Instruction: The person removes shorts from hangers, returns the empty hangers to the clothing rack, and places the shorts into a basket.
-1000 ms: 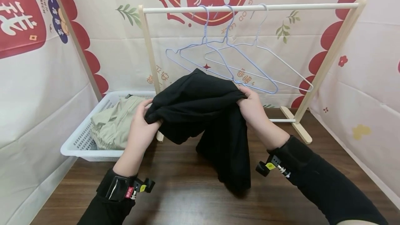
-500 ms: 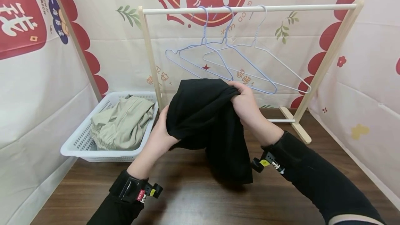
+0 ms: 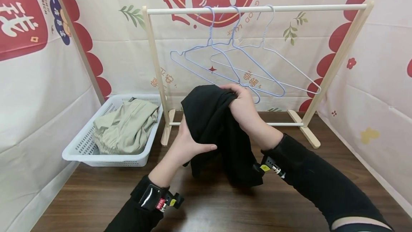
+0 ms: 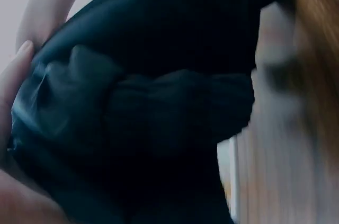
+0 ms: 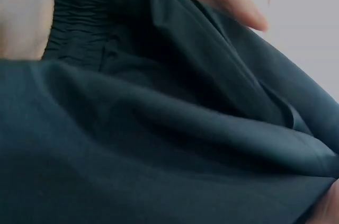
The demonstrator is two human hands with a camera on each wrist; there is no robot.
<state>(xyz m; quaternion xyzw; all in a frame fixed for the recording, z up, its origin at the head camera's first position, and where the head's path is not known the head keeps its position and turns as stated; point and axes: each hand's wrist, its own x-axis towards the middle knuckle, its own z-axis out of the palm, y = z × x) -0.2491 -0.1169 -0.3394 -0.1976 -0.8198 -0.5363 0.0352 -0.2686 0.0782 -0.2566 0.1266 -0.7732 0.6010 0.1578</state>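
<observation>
Black pants (image 3: 206,114), with a gathered elastic band (image 5: 79,17) in the right wrist view, hang bunched between both hands in front of the rack. My left hand (image 3: 186,144) holds their left side, its thumb stretched across the front and its fingers hidden behind the cloth. At the upper right of the fabric, my right hand (image 3: 243,106) grips a folded edge, some fingertips out of sight. The lower part of the pants drapes down close over the table (image 3: 222,203). Dark cloth (image 4: 159,102) fills most of the left wrist view.
A wooden rack (image 3: 257,9) stands behind the hands, with two blue hangers (image 3: 225,54) and a paler hanger (image 3: 289,62) on its bar. The white basket (image 3: 75,153) at left holds folded light-green clothing (image 3: 127,128). Printed cloth walls (image 3: 379,81) surround the table.
My left hand has moved right and downward, bringing its side of the pants toward the right hand; its thumb now spreads. My right hand has shifted slightly left. The cloth is bunched more narrowly.
</observation>
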